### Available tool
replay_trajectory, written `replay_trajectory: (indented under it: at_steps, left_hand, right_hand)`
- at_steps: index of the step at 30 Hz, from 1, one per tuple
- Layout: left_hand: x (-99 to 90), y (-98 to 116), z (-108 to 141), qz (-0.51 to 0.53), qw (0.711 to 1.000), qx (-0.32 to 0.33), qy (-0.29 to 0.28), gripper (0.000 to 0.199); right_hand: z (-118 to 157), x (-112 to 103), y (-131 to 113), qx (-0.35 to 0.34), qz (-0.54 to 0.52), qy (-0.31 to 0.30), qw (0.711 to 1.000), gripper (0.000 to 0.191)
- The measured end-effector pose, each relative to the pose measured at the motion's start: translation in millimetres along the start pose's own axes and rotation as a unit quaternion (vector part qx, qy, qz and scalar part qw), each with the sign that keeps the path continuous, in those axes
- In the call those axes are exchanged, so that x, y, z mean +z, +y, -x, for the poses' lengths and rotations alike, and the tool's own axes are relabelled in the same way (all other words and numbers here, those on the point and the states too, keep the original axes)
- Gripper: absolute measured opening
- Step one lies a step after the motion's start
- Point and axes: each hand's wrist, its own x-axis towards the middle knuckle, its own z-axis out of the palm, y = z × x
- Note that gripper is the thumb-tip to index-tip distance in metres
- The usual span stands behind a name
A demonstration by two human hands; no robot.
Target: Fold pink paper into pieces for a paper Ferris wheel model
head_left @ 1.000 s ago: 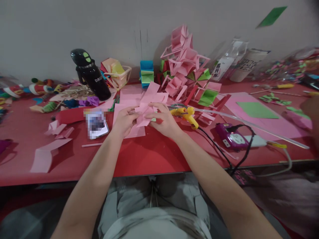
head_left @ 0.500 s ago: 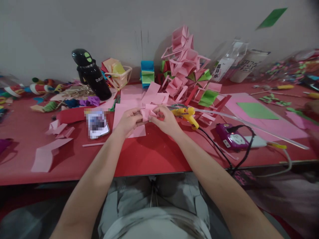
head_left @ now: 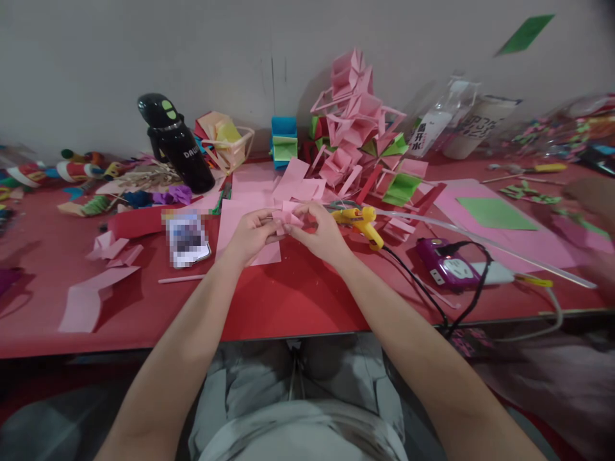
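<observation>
At the near left of the red worktop (head_left: 288,307), a creased strip of pink paper (head_left: 84,307) is lying by itself. At the near right, a purple power socket block (head_left: 449,266) is sitting with a black cord looping over it. A thin pink stick (head_left: 181,279) is lying left of centre, just beyond it a smartphone (head_left: 187,240) with a blurred screen.

In the middle, the left hand (head_left: 250,234) is closing thumb and fingers on the left side of a small folded pink paper piece (head_left: 289,214); the right hand (head_left: 319,234) is pinching its right side, the remaining fingers curling loosely. The paper piece is being held between the fingertips, in front of overlapping pink sheets (head_left: 230,221). Just right of the right hand, a yellow hot glue gun (head_left: 360,224) is lying, its black cord trailing toward the near edge.

Farther back, a black flask (head_left: 177,147) is standing at left, a blue-and-green folded paper model (head_left: 284,141) is resting near the centre, and a heap of pink folded-paper models (head_left: 358,112) is rising against the wall (head_left: 230,51).
</observation>
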Motion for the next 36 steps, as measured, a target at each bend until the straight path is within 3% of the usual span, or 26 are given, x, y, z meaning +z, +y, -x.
replay_trajectory:
  at_steps: [5, 11, 19, 27, 33, 36]
  left_hand:
    - [-1.1, -1.4, -0.9, 0.005, 1.0, 0.003, -0.019, 0.027]
    - [0.3, -2.0, 0.7, -0.015, 0.999, 0.007, -0.043, 0.031]
    - [2.5, -2.3, -0.4, -0.022, 1.0, -0.013, -0.008, 0.019]
    - [1.4, -3.5, 0.4, -0.036, 0.999, 0.0, -0.007, 0.02]
    - [1.7, -4.9, -0.8, -0.033, 0.999, -0.002, 0.003, 0.02]
    - [2.9, -4.8, -0.7, -0.015, 1.0, -0.004, 0.011, 0.02]
  right_hand:
    - [0.3, 0.8, -1.2, -0.028, 0.001, 0.009, 1.0, 0.018]
    - [0.0, 0.4, -0.5, -0.008, 0.012, 0.01, 1.0, 0.011]
    - [-0.4, -0.6, -4.1, -0.004, 0.023, -0.005, 1.0, 0.012]
    - [0.0, 0.9, -1.7, 0.003, 0.021, 0.001, 1.0, 0.015]
    - [0.7, 0.2, -0.7, -0.032, 0.036, 0.011, 0.999, 0.02]
    - [1.6, -0.1, -3.0, -0.06, 0.069, -0.013, 0.996, 0.022]
